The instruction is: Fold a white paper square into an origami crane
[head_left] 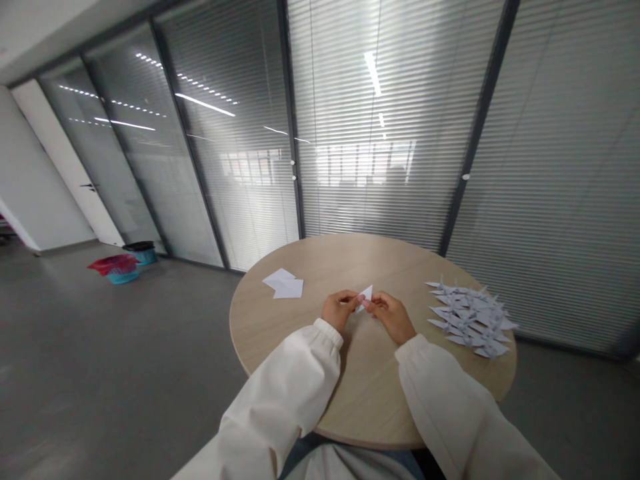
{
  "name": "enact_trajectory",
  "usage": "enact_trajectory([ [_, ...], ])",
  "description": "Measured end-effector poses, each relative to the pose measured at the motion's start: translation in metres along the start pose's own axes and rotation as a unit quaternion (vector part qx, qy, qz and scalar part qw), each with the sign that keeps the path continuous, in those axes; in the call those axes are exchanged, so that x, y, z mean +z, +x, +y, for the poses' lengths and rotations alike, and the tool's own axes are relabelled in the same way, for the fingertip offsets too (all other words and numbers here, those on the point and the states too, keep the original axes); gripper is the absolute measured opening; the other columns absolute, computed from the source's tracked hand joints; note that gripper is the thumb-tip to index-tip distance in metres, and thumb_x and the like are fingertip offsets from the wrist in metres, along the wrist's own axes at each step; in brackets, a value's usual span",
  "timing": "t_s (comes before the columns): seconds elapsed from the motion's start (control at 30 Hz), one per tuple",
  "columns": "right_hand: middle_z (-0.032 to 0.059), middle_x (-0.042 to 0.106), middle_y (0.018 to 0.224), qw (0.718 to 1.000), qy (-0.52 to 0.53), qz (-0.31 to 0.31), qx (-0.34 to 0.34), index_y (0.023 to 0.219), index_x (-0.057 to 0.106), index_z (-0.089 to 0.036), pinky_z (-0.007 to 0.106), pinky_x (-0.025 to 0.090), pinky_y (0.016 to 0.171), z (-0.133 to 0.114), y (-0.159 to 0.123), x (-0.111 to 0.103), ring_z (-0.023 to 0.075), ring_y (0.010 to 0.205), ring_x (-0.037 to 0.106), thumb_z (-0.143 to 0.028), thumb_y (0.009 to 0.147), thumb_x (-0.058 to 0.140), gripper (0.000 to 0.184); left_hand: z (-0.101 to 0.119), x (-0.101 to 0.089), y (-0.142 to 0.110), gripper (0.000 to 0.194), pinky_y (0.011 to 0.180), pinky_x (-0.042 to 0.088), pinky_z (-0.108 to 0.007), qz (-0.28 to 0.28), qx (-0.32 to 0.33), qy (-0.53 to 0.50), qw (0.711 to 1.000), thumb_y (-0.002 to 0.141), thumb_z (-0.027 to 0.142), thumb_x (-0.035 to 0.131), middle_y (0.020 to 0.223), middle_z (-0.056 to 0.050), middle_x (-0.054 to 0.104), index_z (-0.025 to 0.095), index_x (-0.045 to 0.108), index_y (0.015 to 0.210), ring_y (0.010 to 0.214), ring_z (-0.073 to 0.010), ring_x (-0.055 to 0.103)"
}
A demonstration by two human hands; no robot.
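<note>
Paper triangle (366, 295), white and folded, is held up between my two hands over the middle of the round wooden tabletop (367, 393), its point aimed up and to the right. My left hand (341, 310) pinches its lower-left side between thumb and fingers. My right hand (391, 317) is closed in a narrow pinch on the other side, with its fingertips (369, 304) touching the paper. Toward the left edge of the tabletop lies a small, loose stack of white paper sheets (283, 285), well apart from my hands. Near the right edge, a heap of folded paper cranes (470, 317) lies overlapping, wings and tails jutting out. My loose white sleeves (280, 393) gather at both wrists. Beyond the far edge stands a glass wall with blinds (380, 120). Off to the left on the grey floor (100, 347), a blue basket with something red on it (116, 270) sits just beside a blue bin with a black rim (141, 252).
</note>
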State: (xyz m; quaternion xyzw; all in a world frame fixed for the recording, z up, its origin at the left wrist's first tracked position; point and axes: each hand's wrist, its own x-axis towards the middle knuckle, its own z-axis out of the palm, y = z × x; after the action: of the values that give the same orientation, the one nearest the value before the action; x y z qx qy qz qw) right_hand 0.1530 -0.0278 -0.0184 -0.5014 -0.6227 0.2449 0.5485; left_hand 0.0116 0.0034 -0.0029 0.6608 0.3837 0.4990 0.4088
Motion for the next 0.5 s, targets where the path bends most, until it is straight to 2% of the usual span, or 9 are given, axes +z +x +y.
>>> enact_trajectory([
  [0.27, 0.0014, 0.062, 0.063, 1.000, 0.021, -0.010, -0.017, 0.067, 0.061, -0.016, 0.025, 0.043, 0.060, -0.0005, -0.0010, -0.0047, 0.0144, 0.062, 0.056, -0.042, 0.071, 0.056, 0.027, 0.0052, 0.0001, -0.0040, 0.035, 0.054, 0.038, -0.022, -0.010, -0.003, 0.006, 1.000, 0.063, 0.044, 0.061, 0.056, -0.003, 0.059, 0.010, 0.068, 0.067, 0.052, -0.0110, 0.050],
  [0.5, 0.0038, 0.065, 0.069, 0.998, 0.060, -0.033, -0.012, 0.073, 0.063, -0.015, 0.030, 0.047, 0.066, 0.0037, 0.0003, -0.0035, 0.0182, 0.067, 0.060, -0.043, 0.071, 0.056, 0.029, -0.0002, 0.0005, -0.0027, 0.037, 0.053, 0.039, -0.022, -0.014, -0.011, -0.008, 1.000, 0.064, 0.045, 0.060, 0.056, -0.003, 0.059, 0.010, 0.068, 0.069, 0.052, -0.0113, 0.049],
])
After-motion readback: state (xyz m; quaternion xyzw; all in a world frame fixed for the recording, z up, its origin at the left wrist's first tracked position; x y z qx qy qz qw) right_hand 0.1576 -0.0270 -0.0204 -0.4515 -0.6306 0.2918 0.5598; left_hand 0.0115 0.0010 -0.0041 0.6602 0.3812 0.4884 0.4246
